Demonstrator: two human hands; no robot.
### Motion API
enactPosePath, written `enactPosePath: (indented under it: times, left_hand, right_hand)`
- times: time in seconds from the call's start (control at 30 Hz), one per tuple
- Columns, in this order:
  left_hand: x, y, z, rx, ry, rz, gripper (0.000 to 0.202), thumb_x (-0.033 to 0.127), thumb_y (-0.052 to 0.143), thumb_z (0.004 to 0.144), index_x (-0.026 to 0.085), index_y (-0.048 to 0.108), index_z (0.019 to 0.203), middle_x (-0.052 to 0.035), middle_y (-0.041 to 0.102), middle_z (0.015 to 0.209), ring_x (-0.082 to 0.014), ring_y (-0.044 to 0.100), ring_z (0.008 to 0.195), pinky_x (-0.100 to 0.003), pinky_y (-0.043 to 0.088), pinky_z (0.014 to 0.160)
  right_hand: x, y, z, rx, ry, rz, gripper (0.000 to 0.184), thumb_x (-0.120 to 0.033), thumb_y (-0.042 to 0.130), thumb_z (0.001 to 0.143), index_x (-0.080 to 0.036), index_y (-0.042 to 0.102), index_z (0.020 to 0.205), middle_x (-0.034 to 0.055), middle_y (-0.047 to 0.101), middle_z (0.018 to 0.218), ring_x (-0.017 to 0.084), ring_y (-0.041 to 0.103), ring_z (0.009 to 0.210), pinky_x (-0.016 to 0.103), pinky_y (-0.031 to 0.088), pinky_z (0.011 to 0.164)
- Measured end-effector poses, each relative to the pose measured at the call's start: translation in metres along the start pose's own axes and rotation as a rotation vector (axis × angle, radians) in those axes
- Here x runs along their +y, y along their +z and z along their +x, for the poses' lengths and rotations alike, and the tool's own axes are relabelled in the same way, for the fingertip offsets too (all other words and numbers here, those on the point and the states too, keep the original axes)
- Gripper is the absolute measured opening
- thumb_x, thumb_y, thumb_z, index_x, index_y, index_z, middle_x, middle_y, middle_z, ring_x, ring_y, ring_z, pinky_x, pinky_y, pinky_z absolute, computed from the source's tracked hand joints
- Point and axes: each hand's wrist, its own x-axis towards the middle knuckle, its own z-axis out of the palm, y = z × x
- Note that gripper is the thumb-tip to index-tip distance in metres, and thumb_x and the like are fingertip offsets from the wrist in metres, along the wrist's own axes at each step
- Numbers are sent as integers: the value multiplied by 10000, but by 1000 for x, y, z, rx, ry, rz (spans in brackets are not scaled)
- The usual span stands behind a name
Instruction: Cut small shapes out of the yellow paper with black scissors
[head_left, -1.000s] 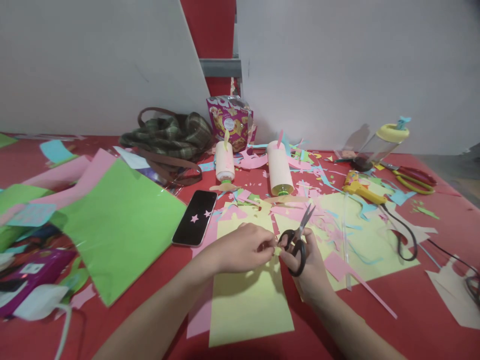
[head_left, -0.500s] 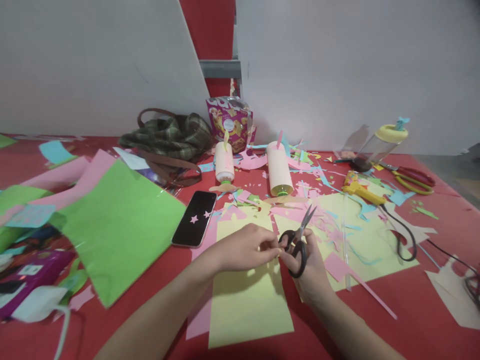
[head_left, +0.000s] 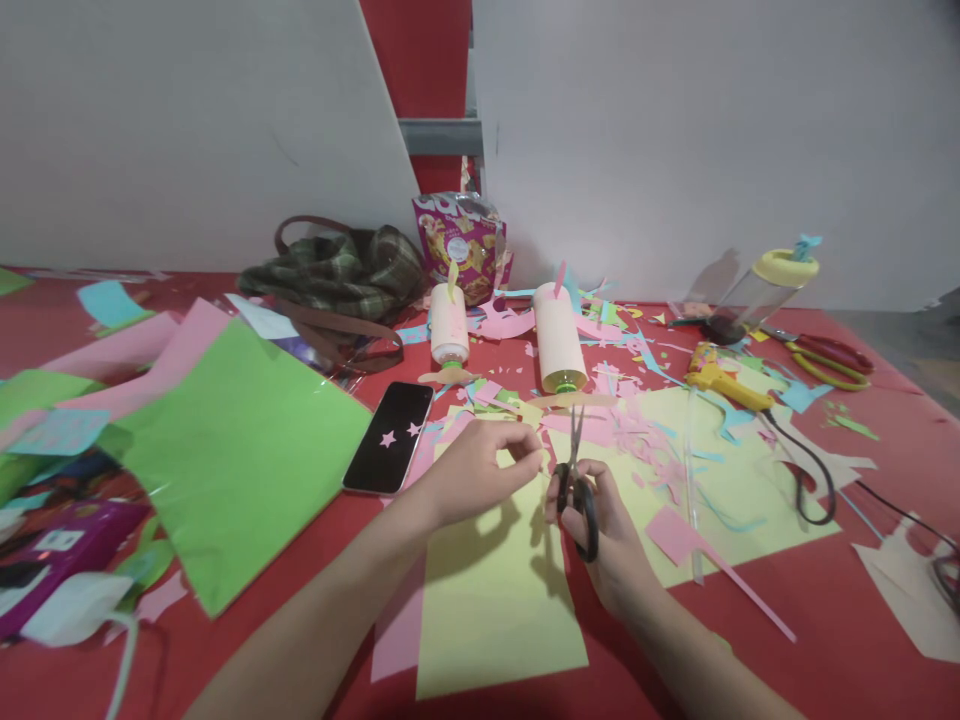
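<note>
My left hand (head_left: 484, 465) pinches a tiny pale yellow paper piece (head_left: 546, 461) between thumb and forefinger. In my right hand (head_left: 613, 545) are black-handled scissors (head_left: 590, 518), blades pointing away from me and slightly parted. The scissors are just right of the paper piece, apparently not cutting it. Below both hands lies a pale yellow paper sheet (head_left: 499, 620), partly over a pink sheet (head_left: 397, 625). A phone (head_left: 388, 450) with two small pink paper stars (head_left: 388, 439) on its screen lies left of my left hand.
Two paper-wrapped cylinders (head_left: 559, 335) stand behind my hands, before a purple snack bag (head_left: 459, 240). A yellow glue gun (head_left: 727, 385), pliers (head_left: 829, 360) and a clear tube (head_left: 765, 285) are at right. Green sheets (head_left: 247, 440) and a plaid bag (head_left: 345, 270) are at left.
My left hand has lifted slightly away and turned, still pinching the small piece. My right hand has moved a little left and lower, and the scissors now point straighter ahead with their blades closer together.
</note>
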Motion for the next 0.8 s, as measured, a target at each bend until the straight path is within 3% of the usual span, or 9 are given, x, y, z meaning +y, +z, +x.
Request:
enactPosePath:
  times: [0.13,0.33,0.8]
  left_hand:
    - [-1,-2,0,119,-33,-58,185,205,399,753,144,478,598,30,487,604,-86,458,606,-199,365,597]
    - [0,0,0,149,-51,-69,188,209,410,750,143,476,587,28,491,602,-88,462,607,-208,372,611]
    - [3,6,0,160,-62,-22,169,185,408,737,149,464,582,40,492,584,-81,458,581,-189,359,580]
  right_hand:
    - [0,1,-1,-97,27,-20,321,-394,589,668,-273,368,866,-1,460,780,150,456,656,277,383,581]
    - [-1,-1,-4,-228,27,-56,351,-473,530,688,-261,356,908,38,483,848,183,467,759,309,387,660]
    - [-1,0,-6,-228,30,-75,380,-525,518,661,-272,361,897,38,511,828,201,471,725,314,371,620]
